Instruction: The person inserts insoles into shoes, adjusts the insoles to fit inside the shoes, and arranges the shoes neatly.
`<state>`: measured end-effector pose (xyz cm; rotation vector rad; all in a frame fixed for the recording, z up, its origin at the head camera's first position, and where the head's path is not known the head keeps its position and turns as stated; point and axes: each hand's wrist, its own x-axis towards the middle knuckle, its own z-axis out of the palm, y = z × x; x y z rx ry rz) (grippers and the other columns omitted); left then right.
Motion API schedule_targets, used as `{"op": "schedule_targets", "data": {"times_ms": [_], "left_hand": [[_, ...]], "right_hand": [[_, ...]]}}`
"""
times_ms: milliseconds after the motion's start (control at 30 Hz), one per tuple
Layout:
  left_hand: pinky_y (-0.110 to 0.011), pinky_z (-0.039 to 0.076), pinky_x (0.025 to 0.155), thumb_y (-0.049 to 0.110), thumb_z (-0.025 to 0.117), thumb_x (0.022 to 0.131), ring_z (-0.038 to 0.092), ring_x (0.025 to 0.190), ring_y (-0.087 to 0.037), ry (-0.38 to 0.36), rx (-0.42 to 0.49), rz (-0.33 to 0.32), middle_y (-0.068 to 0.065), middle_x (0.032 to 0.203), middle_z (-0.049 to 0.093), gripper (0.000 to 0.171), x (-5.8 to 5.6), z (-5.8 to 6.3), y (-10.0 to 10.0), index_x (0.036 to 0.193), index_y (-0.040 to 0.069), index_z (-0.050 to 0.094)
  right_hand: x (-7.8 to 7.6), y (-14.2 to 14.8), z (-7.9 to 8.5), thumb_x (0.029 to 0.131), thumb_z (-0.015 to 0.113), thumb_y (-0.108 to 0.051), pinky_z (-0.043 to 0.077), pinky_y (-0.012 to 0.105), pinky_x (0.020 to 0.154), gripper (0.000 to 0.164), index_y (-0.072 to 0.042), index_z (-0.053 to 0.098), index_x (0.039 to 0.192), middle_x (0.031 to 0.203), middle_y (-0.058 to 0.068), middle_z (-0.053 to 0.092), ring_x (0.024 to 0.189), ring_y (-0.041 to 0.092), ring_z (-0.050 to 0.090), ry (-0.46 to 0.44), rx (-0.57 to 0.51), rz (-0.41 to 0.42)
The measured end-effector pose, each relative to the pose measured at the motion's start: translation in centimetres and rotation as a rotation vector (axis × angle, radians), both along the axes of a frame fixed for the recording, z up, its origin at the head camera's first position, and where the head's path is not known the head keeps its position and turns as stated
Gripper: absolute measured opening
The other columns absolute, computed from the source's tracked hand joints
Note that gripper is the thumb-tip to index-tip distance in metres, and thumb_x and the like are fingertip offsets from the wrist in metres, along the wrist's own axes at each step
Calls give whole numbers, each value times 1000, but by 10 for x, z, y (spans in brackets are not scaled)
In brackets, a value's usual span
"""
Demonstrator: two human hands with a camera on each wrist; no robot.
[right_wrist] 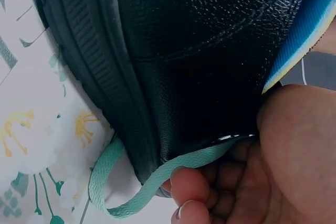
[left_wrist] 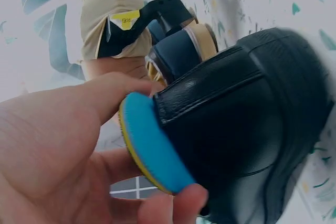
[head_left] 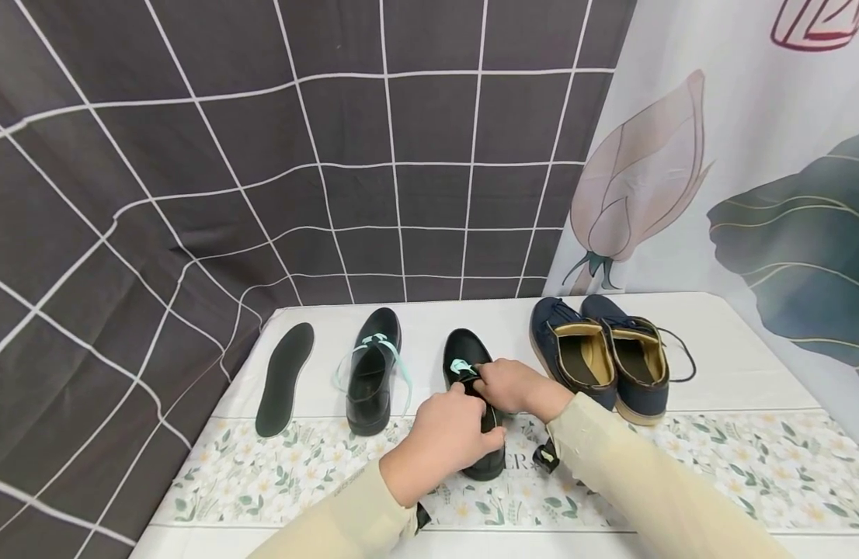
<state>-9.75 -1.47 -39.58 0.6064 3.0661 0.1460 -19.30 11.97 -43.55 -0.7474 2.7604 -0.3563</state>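
Observation:
A black lace-up shoe (head_left: 464, 343) stands in the middle of the table, toe pointing away, with a mint-green lace (right_wrist: 126, 203) looping at its side. My left hand (head_left: 446, 435) is over the heel end and holds an insole (left_wrist: 157, 142) by its edge. The insole's blue underside and yellow rim stick up out of the shoe opening; its front part is hidden inside. With curled fingers, my right hand (head_left: 509, 386) grips the shoe's upper at the opening near the laces. What its fingertips pinch inside is hidden.
To the left stand a second black shoe (head_left: 368, 392) with untied mint laces and a loose dark insole (head_left: 286, 380). A pair of navy shoes (head_left: 572, 341) sits to the right. A dark gridded curtain (head_left: 429, 194) hangs behind the table, with a floral curtain (head_left: 681, 233) at right.

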Motion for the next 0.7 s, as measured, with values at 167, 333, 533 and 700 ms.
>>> {"op": "schedule_targets", "data": {"times_ms": [167,333,533,700], "left_hand": [[-36,55,54,31,66,89,63,66,-21,109,90,-90,-5,68,71,34,-2,-2,-3,57,17,66],[-38,59,62,20,69,86,67,66,-21,157,100,-98,-4,64,70,32,-3,-2,0,55,16,60],[-35,61,66,20,70,88,69,70,-20,212,47,-108,-5,70,73,23,-6,-5,4,65,14,70],[-32,61,67,18,69,88,69,71,-18,255,29,-132,-3,73,74,20,-10,-11,7,69,13,72]], "right_hand": [[1,0,-1,104,46,-24,59,54,91,44,6,59,134,118,28,73,101,37,71,7,7,-3],[2,1,-1,104,46,-25,58,55,93,46,7,58,135,120,29,72,104,39,69,2,18,-11],[2,2,-1,103,47,-22,59,51,81,35,1,66,121,101,22,75,86,32,70,31,22,6],[1,3,-1,102,48,-20,59,53,79,33,2,66,119,96,23,75,84,34,70,49,10,34]]}}
